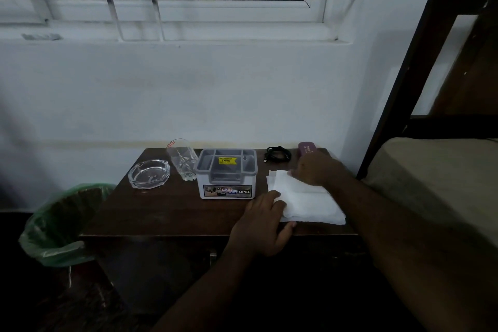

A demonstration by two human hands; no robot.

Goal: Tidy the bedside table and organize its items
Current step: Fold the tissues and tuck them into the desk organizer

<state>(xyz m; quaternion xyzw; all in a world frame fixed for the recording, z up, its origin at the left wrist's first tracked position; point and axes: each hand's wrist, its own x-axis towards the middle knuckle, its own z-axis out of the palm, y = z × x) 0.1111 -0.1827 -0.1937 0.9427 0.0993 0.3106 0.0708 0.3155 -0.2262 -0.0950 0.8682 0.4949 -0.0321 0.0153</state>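
Head view: it looks down on a dark wooden bedside table (172, 213) under a barred window, in dim light.
Bin: a waste bin (58, 224) with a thin green plastic liner stands on the floor, just beside the left edge of the table.
Ashtray: a thick clear glass ashtray (149, 173), round with notches on the rim, rests at the back left.
Glass: a clear drinking glass (183, 159) with tapered walls stands just beside the ashtray; it appears empty.
Organizer: a grey and white plastic box (227, 174) with open compartments and a yellow price sticker sits in the middle.
Left hand: the left hand (265, 224) lies flat, fingers spread, pressing the near left corner of the cloth; it grips nothing.
Cloth: a white cloth or tissue stack (310, 202), soft and partly folded, lies on the right half of the table, its near edge close to the table edge.
Cable: a coiled black cable (279, 154) lies behind the cloth.
Case: a small purple case (307, 149) with rounded ends lies at the back right, partly hidden.
Right hand: the right hand (316, 170) rests on the far edge of the cloth; I cannot tell whether it pinches the layer or only presses.
Step in hand: probably folding the cloth.
Advice: hold one corner down, align the edges, then smooth the crease flat, because the soft material slides easily.
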